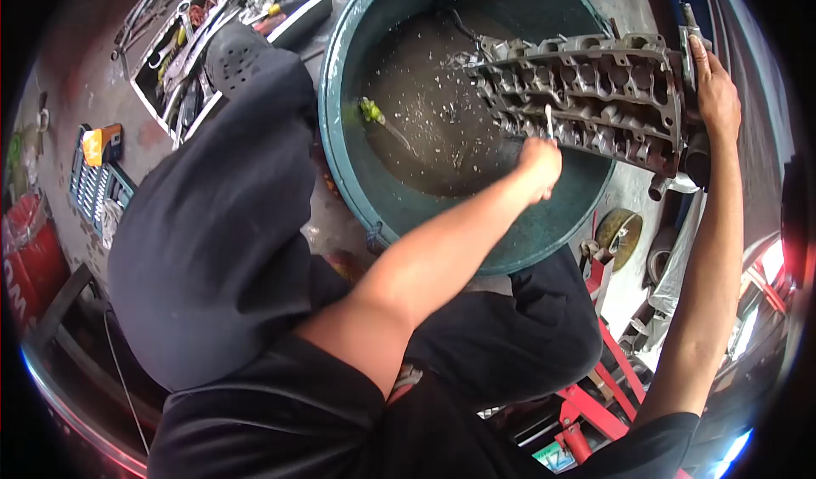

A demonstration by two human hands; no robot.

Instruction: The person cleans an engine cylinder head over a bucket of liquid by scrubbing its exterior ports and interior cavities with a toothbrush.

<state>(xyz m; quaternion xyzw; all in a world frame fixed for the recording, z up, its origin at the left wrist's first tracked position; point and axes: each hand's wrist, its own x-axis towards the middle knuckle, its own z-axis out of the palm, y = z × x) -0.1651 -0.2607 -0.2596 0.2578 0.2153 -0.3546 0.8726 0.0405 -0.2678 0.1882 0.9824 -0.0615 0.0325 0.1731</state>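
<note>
A metal engine cylinder head [586, 96] leans over the right side of a large dark-green tub [336, 152], its inner end low in the tub. My right hand [718, 96] grips the outer end of the cylinder head at the far right, its fingers partly hidden. Over the cylinder head's lower edge, my left hand [540, 169] is closed around a slim tool with a pale tip [549, 122]; its kind cannot be made out. Murky liquid with pale flecks [425, 79] covers the tub's bottom. A yellow-green item with a pale stem [371, 110] lies inside at the left.
An open white-edged toolbox [319, 1] full of wrenches stands at upper left. A blue socket case [89, 173] with an orange box [102, 143] lies farther left. Red metal stand parts [599, 411] sit at lower right, near a round metal part [619, 237]. My bent legs flank the tub.
</note>
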